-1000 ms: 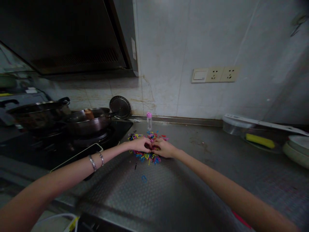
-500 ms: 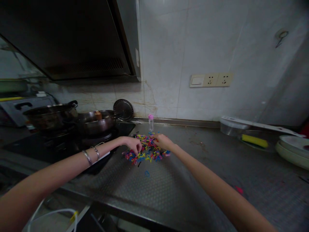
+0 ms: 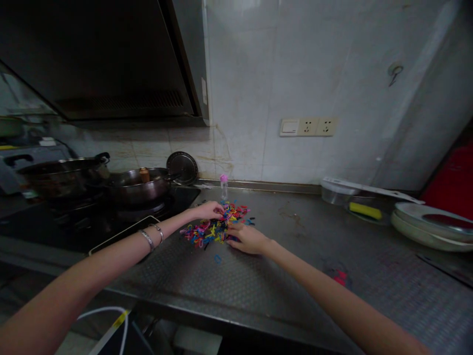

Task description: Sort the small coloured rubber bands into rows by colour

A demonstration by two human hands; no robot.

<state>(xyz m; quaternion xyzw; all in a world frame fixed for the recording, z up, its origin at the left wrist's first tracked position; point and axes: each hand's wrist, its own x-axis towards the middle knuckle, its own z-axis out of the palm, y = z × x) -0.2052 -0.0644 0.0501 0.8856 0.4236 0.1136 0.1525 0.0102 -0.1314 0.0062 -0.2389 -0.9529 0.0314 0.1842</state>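
Note:
A loose pile of small colourful loops and strips (image 3: 212, 230), pink, blue, yellow, red and black, lies spread on the metal counter. They look like little elastic bands, too small to name surely. Over the far left part of the pile, my left hand (image 3: 210, 210) has its fingers curled down; whatever is in them is hidden. My right hand (image 3: 249, 239) rests at the pile's near right edge, fingers stretched out and touching the pieces. Just behind the pile stands a small clear bottle (image 3: 224, 189) with a pink cap. One blue loop (image 3: 218, 259) lies apart in front.
Left on the black hob (image 3: 173, 202) sit a pan (image 3: 142, 190) and a pot (image 3: 62, 177). A lid (image 3: 182, 168) leans on the wall. At right are a clear tub (image 3: 334, 193), a yellow sponge (image 3: 365, 211), stacked dishes (image 3: 424, 229) and a red piece (image 3: 340, 277).
My left hand has moved farther back over the pile, and my right hand has come nearer along its right side. The view has turned slightly right. Some pieces have shifted.

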